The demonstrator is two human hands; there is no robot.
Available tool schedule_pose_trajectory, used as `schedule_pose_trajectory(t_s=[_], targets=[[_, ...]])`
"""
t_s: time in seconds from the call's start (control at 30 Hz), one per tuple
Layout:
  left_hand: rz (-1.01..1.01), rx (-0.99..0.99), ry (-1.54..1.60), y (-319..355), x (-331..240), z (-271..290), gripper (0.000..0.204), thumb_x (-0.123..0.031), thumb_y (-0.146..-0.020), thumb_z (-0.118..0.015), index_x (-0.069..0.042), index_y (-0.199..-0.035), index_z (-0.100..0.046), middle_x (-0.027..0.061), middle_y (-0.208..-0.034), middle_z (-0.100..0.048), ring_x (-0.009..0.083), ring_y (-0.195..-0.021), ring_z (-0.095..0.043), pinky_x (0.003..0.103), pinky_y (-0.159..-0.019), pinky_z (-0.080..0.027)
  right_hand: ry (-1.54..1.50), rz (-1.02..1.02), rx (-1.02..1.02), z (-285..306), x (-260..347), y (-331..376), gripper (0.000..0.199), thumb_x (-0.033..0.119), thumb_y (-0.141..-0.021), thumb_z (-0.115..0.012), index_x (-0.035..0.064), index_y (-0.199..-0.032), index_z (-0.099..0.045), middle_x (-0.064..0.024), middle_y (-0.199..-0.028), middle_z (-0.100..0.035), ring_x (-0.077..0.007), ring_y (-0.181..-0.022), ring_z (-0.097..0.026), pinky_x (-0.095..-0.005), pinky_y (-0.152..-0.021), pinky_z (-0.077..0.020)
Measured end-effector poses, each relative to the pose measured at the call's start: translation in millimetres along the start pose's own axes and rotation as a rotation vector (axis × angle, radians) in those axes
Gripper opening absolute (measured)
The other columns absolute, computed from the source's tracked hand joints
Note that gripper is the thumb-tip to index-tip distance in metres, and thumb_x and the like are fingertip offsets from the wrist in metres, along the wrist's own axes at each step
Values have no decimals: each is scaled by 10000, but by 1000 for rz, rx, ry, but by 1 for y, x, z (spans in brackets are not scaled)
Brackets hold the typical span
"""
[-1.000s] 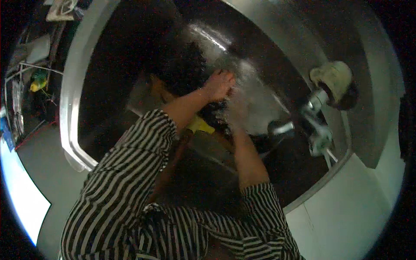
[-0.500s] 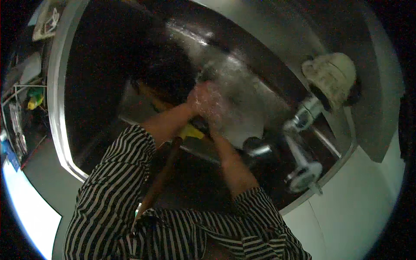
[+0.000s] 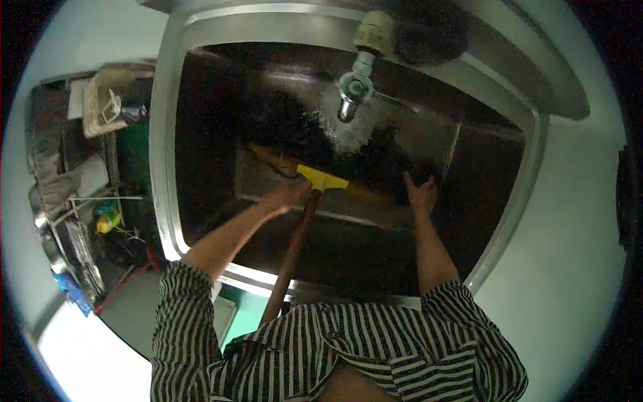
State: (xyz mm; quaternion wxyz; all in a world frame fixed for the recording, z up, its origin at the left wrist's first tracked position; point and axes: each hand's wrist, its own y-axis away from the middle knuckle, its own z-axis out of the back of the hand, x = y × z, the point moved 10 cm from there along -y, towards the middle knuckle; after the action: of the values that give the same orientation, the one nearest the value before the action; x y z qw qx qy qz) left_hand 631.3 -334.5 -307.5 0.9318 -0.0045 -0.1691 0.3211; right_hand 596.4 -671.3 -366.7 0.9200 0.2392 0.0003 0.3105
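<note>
A mop [image 3: 323,179] lies in the dark sink [image 3: 462,137], with a yellow joint, a brown crossbar and a long brown handle running back toward my body. Dark shaggy material [image 3: 382,157], apparently its head, spreads beyond the bar; its outline is lost in shadow. My left hand [image 3: 289,194] is beside the yellow joint, blurred, its grip unclear. At the right end of the bar, my right hand [image 3: 422,195] has thumb and fingers apart, close to the dark material. Whether it touches that is too dark to tell.
A metal tap [image 3: 355,87] with a pale knob-like fitting [image 3: 374,33] reaches over the sink's far side. The sink's raised metal rim [image 3: 163,134] surrounds the work. At left stand shelves with a pale basket [image 3: 100,100], a yellow-green item [image 3: 107,220] and a blue item [image 3: 72,293].
My hands were together near the middle of the sink, wet and pale; now they are apart, left and right of the yellow joint. The view has swung, putting the tap at the top centre.
</note>
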Motion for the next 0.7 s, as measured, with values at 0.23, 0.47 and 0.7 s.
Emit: schedule_pose_trajectory(t_s=[0.23,0.47,0.7], targets=[[-1994,-1514,-2599,35,-14,43,317,-402,-775,-522,-95,-825,-458,8,-591,-423,114,-451,-444,240,-377,-405,-570,249,328,-63,22,-22,663,437,-662,-622,34,-1147,-414,-209,-1162,-404,-329,-1071,-398,-398,-857,-353],[-1987,-1274,-2764,0,65,162,263,-356,-811,-482,-106,-834,-406,-15,-549,-389,78,-408,-389,205,-344,-323,-1350,48,671,77,128,19,443,290,-738,-595,101,-1113,-456,-61,-1076,-495,-184,-898,-505,-313,-768,-405],[-2220,-1369,-2806,30,75,180,262,-340,-830,-454,-101,-919,-395,-23,-561,-403,57,-395,-395,195,-342,-350,-1354,-11,1361,-30,149,83,549,372,-707,-613,82,-1140,-441,-61,-1097,-494,-195,-965,-487,-345,-833,-387]])
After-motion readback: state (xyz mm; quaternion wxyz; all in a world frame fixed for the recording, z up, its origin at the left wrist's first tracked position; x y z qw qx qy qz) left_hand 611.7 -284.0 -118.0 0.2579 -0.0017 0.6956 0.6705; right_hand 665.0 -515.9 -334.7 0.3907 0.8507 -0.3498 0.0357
